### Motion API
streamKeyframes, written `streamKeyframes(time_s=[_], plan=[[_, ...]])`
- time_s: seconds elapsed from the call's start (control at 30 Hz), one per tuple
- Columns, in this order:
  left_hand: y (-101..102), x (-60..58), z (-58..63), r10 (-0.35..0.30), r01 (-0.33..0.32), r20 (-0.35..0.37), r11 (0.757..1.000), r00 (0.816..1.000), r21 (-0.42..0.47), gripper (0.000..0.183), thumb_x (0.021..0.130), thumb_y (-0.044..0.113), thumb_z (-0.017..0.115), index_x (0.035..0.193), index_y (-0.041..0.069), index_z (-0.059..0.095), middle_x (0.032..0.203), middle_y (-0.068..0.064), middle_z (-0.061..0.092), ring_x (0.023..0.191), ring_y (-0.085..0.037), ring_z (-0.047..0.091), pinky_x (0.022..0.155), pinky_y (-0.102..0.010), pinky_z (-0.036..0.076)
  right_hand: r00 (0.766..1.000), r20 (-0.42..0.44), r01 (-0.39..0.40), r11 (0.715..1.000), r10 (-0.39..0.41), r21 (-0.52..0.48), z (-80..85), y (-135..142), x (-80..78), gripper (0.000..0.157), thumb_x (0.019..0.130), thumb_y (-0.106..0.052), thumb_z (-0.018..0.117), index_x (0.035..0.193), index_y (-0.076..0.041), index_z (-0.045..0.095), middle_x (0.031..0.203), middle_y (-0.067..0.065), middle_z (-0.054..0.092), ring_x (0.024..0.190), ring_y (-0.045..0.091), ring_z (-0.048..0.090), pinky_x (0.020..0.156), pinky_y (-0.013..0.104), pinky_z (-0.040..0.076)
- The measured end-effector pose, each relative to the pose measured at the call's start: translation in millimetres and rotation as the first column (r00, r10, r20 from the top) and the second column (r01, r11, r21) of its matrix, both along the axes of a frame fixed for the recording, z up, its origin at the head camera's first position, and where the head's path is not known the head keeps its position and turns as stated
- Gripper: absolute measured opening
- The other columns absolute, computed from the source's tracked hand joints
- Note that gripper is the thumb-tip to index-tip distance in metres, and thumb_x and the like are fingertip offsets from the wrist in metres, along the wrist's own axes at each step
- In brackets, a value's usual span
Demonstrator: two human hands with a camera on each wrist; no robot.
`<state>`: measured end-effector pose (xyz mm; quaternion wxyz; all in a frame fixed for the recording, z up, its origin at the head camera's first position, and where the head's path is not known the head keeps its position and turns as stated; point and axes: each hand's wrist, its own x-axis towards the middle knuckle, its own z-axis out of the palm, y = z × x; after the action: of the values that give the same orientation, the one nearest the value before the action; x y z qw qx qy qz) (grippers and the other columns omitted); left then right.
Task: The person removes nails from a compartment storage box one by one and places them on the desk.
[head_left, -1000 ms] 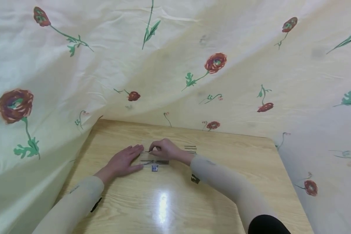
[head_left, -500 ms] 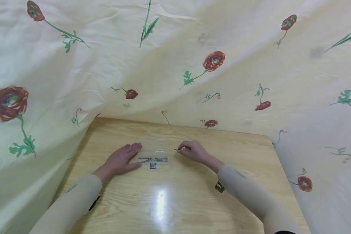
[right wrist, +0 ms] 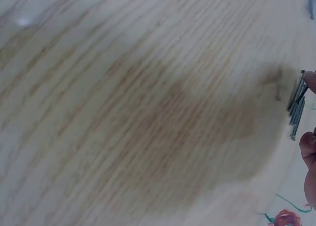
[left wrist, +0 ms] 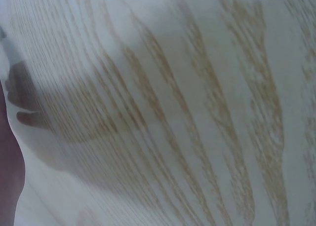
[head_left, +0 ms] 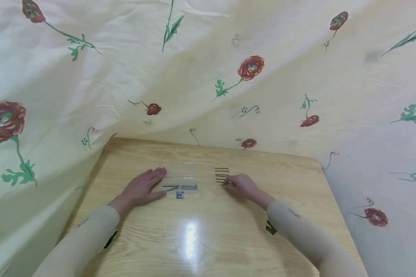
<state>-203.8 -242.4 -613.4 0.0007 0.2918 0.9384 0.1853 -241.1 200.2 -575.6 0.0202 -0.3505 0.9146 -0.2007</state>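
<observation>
My left hand lies with its fingers extended against the left side of a clear plastic box. Metal nails lie in the front compartment of that box, in a left and a right group. A small blue-purple square sits at the box's front edge. To the right, several nails form a row on the table, roughly parallel. My right hand pinches a nail at the row's near end. The right wrist view catches its fingertips beside the row of nails.
Both hands work over a wood-grain table, with a bright light reflection near its front. A cream floral cloth hangs along the back and both sides. The left wrist view shows mostly tabletop and shadow.
My right hand has moved from over the box to the right with a nail, and is now down at the near end of the row. My left hand has stayed by the box.
</observation>
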Motion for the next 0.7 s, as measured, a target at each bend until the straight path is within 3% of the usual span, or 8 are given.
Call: streamKeyframes(time_s=[0.27,0.7], plan=[[-1.5,0.8,0.2,-0.005,0.005,0.009,1.000,1.000,-0.003,0.086,0.101,0.057,0.065,0.166,0.007,0.038,0.171,-0.010,0.038,0.158,-0.030,0.037,0.132,-0.049,0.028,0.998,-0.066,0.009,0.998,-0.005,0.063,-11.0,-3.7,1.2,0.004,0.095,-0.014,0.081,0.098,-0.011,0.079,0.089,0.001,0.080,0.072,0.010,0.071,0.069,0.032,0.062],[-1.4,-0.6,-3.4,-0.002,0.002,0.002,1.000,1.000,-0.012,0.087,0.101,0.059,0.064,0.166,0.007,0.038,0.172,-0.009,0.038,0.158,-0.029,0.036,0.132,-0.047,0.027,0.999,-0.054,0.004,0.998,0.000,0.066,-12.2,-10.0,-2.2,0.007,0.098,-0.015,0.078,0.101,-0.009,0.079,0.092,0.003,0.080,0.076,0.015,0.074,0.074,0.034,0.064]])
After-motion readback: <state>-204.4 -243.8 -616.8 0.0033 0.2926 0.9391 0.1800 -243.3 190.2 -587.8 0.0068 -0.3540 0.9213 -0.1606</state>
